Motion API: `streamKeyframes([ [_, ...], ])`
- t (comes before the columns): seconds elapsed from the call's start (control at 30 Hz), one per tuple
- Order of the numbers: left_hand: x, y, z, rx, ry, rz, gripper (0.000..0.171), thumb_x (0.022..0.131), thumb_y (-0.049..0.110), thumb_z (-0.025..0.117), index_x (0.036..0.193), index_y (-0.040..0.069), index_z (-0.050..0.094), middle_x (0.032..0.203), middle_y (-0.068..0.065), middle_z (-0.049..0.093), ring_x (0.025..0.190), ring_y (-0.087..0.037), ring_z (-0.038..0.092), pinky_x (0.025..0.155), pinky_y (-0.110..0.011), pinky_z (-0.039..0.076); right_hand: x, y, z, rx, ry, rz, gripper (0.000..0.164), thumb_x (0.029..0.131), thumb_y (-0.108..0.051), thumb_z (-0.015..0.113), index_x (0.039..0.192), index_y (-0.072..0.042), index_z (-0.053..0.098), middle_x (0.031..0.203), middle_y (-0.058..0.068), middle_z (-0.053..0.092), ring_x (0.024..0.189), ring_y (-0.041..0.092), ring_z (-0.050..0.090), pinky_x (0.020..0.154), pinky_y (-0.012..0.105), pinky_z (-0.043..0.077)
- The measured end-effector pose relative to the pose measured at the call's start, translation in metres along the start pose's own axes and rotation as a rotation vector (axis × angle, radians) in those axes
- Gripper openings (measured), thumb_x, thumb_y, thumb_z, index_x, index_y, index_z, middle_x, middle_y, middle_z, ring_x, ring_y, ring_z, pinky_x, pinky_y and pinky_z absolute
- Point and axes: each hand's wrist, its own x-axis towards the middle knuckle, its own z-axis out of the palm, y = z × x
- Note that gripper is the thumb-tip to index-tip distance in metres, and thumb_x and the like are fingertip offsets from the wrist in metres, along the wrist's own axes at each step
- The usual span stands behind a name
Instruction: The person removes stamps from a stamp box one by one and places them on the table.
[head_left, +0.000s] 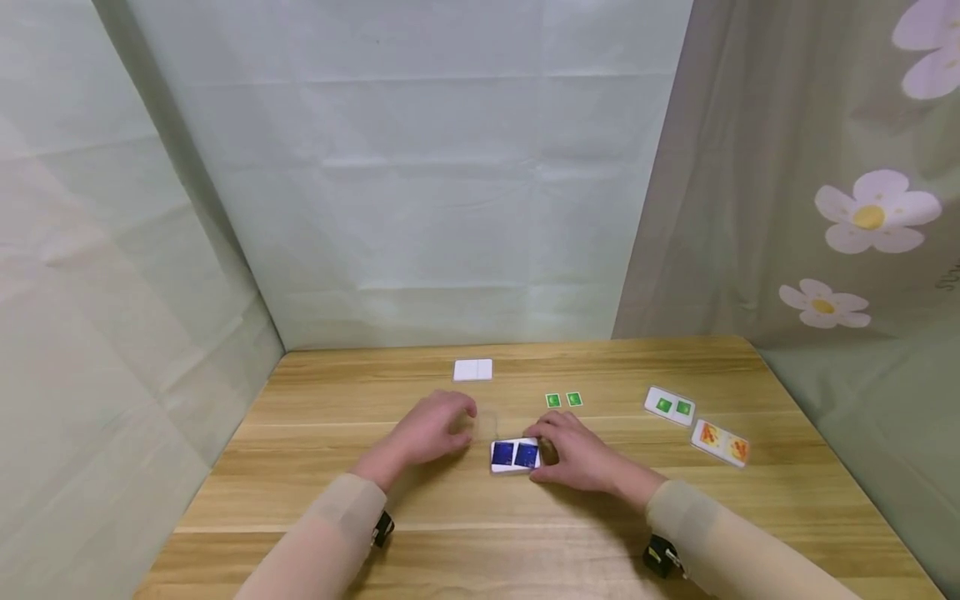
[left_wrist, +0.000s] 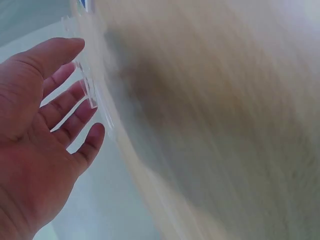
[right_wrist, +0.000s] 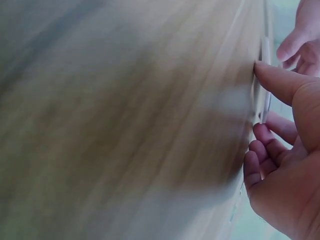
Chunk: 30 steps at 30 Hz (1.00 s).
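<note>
Head view: the right hand rests against the right edge of a white card with two blue squares, thumb and fingers curled at its side, at table centre. The left hand, at the card's nine o'clock, holds a clear plastic piece at its fingertips. At the card's one o'clock lie two green tiles; at three o'clock a green-square card and an orange card; at eleven o'clock a blank white card.

Left wrist view: fingers loosely spread, touching the clear piece; everything blurred.

Right wrist view: thumb presses the card's edge.

The card looks light, stiff and slippery; best pinched by its long edges.
</note>
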Motion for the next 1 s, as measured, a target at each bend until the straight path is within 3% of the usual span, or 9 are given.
streamKeyframes([
  [0.47, 0.012, -0.017, 0.001, 0.022, -0.029, -0.117, 0.029, 0.098, 0.015, 0.085, 0.123, 0.011, 0.073, 0.136, -0.009, 0.072, 0.13, -0.032, 0.06, 0.118, -0.054, 0.045, 0.004, -0.006, 0.0, 0.009, -0.026, 0.032, 0.056, 0.087, -0.027, 0.097, 0.134, -0.007, 0.074, 0.132, 0.009, 0.065, 0.128, 0.033, 0.054, 0.113, 0.059, 0.046],
  [0.73, 0.016, -0.025, 0.002, 0.003, -0.034, -0.088, 0.028, 0.095, 0.013, 0.088, 0.118, 0.01, 0.072, 0.131, -0.01, 0.073, 0.122, -0.033, 0.062, 0.111, -0.058, 0.048, 0.004, -0.006, 0.0, 0.036, -0.032, 0.047, 0.055, 0.088, -0.027, 0.096, 0.135, -0.009, 0.074, 0.131, 0.007, 0.065, 0.126, 0.032, 0.054, 0.111, 0.059, 0.046],
  [1.0, 0.018, -0.028, 0.004, -0.003, -0.047, -0.079, 0.024, 0.097, 0.012, 0.086, 0.116, 0.012, 0.072, 0.132, -0.008, 0.072, 0.124, -0.033, 0.062, 0.114, -0.057, 0.047, 0.006, -0.004, 0.002, 0.062, -0.035, 0.065, 0.055, 0.087, -0.028, 0.097, 0.134, -0.012, 0.074, 0.131, 0.005, 0.065, 0.126, 0.031, 0.053, 0.111, 0.058, 0.045],
])
